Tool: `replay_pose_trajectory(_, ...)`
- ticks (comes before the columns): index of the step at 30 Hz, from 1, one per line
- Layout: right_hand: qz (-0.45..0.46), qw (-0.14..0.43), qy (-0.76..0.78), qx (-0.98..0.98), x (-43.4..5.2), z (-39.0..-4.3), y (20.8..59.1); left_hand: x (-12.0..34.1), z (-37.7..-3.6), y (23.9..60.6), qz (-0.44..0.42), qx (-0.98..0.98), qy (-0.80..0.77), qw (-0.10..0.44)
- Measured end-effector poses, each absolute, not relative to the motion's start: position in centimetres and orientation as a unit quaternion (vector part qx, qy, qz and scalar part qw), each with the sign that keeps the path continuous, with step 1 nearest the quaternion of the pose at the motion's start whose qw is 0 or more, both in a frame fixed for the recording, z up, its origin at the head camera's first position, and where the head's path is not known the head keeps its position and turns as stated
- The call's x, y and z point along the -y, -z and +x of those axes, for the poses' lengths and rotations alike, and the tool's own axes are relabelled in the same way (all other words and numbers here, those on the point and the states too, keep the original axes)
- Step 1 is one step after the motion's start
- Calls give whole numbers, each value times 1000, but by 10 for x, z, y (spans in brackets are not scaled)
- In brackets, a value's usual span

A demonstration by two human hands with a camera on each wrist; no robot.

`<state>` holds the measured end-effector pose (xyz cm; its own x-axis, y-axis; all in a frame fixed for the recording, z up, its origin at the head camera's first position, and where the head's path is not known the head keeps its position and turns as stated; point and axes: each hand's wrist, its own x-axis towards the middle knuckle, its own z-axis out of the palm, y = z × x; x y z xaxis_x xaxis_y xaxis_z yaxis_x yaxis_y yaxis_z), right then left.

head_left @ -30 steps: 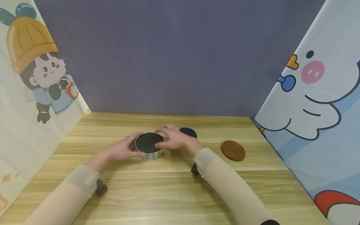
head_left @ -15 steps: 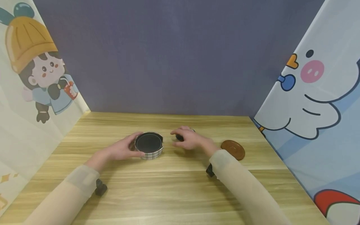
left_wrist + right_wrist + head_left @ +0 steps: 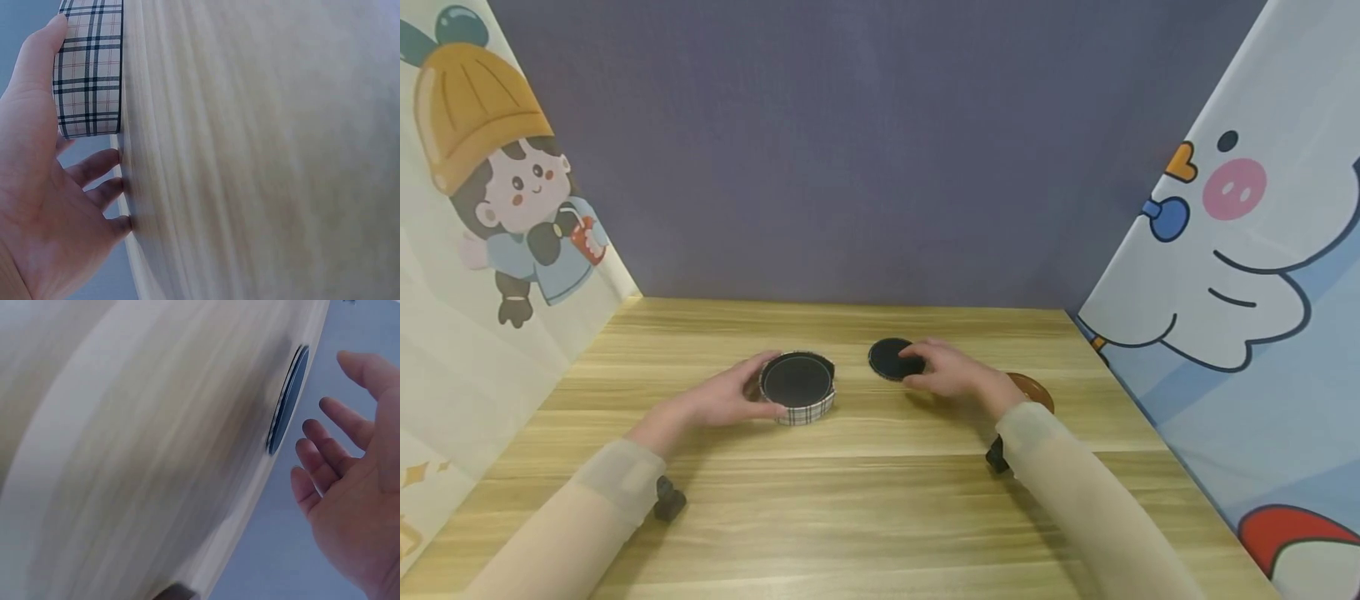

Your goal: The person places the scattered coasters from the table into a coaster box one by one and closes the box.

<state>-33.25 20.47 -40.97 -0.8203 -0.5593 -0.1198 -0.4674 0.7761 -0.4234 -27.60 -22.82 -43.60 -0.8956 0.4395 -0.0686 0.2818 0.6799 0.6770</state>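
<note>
On the wooden bench [image 3: 865, 500] the left hand [image 3: 726, 398] rests against the near-left side of a round plaid holder [image 3: 798, 389], a shallow checked container whose inside shows black from above. In the left wrist view the thumb lies along the plaid wall [image 3: 90, 69] while the other fingers [image 3: 94, 167] sit loosely spread beside it with their tips on the wood, so this grip is relaxed and touching rather than clamped round the holder. The holder stands flat on the bench, a little left of centre. To its right, well clear of it, lies a black round coaster [image 3: 891, 358], flat on the wood. The right hand [image 3: 951, 371] is at the coaster's right edge, fingertips reaching over or onto its rim in the head view; the right wrist view shows the fingers [image 3: 325, 456] straight and fanned apart, with the coaster's thin dark edge [image 3: 289, 397] just beside them, and whether they actually touch it cannot be told. This grip is spread and pinches nothing. Behind the right wrist a brown round coaster [image 3: 1037, 390] lies on the bench, partly hidden by the wrist. Both forearms wear pale sheer sleeves [image 3: 1060, 492], each with a small black camera mount under the wrist.
</note>
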Motion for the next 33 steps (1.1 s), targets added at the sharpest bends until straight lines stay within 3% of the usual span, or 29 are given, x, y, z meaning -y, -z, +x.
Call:
replay_pose_trajectory(15,-273,101,178,-940,-234,-343,413,228,-276,436,194,-910,-348,116)
replay_pose_trajectory(33,-184,141,203,-951,-201,-365,426,228,-277,436,193,-910,-347,117)
